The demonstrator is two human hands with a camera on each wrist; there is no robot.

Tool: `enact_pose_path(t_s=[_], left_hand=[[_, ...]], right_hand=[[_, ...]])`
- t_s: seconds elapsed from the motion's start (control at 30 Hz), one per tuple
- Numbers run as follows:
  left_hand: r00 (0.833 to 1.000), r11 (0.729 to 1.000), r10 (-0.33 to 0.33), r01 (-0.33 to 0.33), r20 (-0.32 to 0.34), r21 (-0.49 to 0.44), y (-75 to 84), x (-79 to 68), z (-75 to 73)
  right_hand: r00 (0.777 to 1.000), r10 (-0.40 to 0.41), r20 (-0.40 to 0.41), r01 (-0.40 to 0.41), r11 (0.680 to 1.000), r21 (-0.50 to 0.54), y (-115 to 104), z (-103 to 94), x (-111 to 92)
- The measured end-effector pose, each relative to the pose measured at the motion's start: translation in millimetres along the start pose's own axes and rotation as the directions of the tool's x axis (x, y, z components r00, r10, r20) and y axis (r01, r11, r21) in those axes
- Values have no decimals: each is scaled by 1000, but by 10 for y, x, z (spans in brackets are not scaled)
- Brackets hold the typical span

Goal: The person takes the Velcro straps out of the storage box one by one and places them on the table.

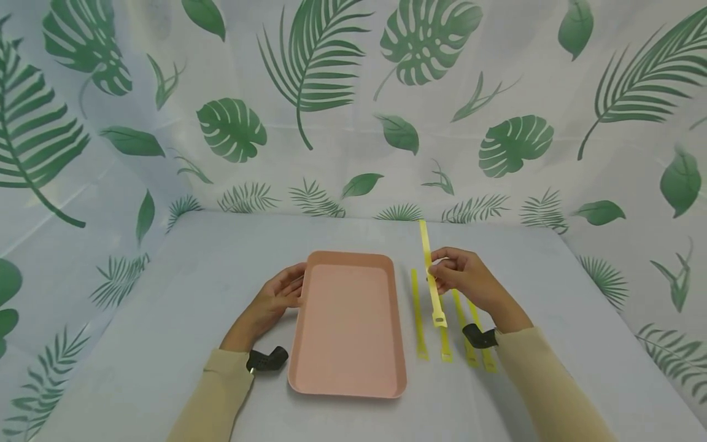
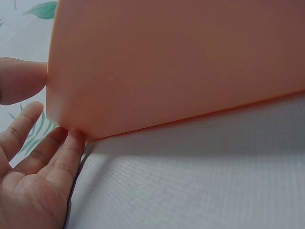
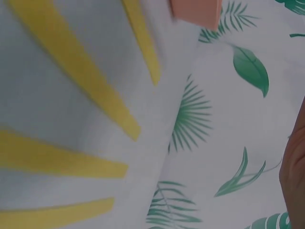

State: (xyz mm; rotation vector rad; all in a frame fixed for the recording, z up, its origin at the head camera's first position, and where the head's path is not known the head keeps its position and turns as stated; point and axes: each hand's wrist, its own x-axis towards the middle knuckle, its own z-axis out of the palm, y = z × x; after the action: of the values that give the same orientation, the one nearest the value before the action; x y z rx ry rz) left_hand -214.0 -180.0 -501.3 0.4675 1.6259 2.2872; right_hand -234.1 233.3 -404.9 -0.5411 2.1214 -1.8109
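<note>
My right hand (image 1: 461,276) pinches a yellow cable tie strap (image 1: 428,252) with a slotted end, holding it raised above the table, slot end down. Beneath and beside that hand lie several more yellow straps (image 1: 418,319), roughly side by side; the right wrist view shows their plain ends (image 3: 95,162). At the right border of that view only a sliver of the hand appears. A pink rectangular tray (image 1: 349,331) lies to the left of the straps. Against its left side rests my left hand (image 1: 276,298), thumb and extended fingertips touching the tray's outer wall (image 2: 167,62).
The white table (image 1: 221,245) meets a leaf-printed white cloth (image 1: 342,166) at the back and both sides. A black wrist device (image 1: 267,359) sits on the left wrist, another (image 1: 479,336) on the right, just over the lying straps.
</note>
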Motion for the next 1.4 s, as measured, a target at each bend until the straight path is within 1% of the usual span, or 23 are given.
enact_pose_path(t_s=[0.27, 0.47, 0.63, 0.87, 0.93, 1.0, 1.17, 1.4], left_hand=[[1000, 1000, 15, -15, 7, 4, 21, -24, -14], [1000, 1000, 5, -5, 7, -7, 30, -16, 4], [1000, 1000, 3, -3, 5, -4, 20, -10, 6], [1000, 1000, 4, -4, 0, -1, 28, -12, 23], [1000, 1000, 5, -5, 3, 0, 25, -9, 23], [1000, 1000, 4, -4, 6, -7, 22, -6, 25], [1000, 1000, -1, 1, 6, -23, 15, -4, 26], [1000, 1000, 3, -3, 8, -19, 11, -10, 16]], right_hand=[[1000, -8, -19, 9, 999, 41, 71, -163, -155], [998, 12, -55, -10, 999, 54, 88, -293, -296], [995, 30, -98, -26, 999, 40, 130, -411, -406], [991, 55, -125, -49, 998, 47, 183, -530, -560], [988, 70, -141, -66, 997, 35, 200, -559, -603], [982, 95, -164, -96, 995, 1, 212, -586, -644], [966, 156, -206, -174, 982, -75, 255, -671, -729], [955, 204, -214, -231, 967, -109, 320, -819, -813]])
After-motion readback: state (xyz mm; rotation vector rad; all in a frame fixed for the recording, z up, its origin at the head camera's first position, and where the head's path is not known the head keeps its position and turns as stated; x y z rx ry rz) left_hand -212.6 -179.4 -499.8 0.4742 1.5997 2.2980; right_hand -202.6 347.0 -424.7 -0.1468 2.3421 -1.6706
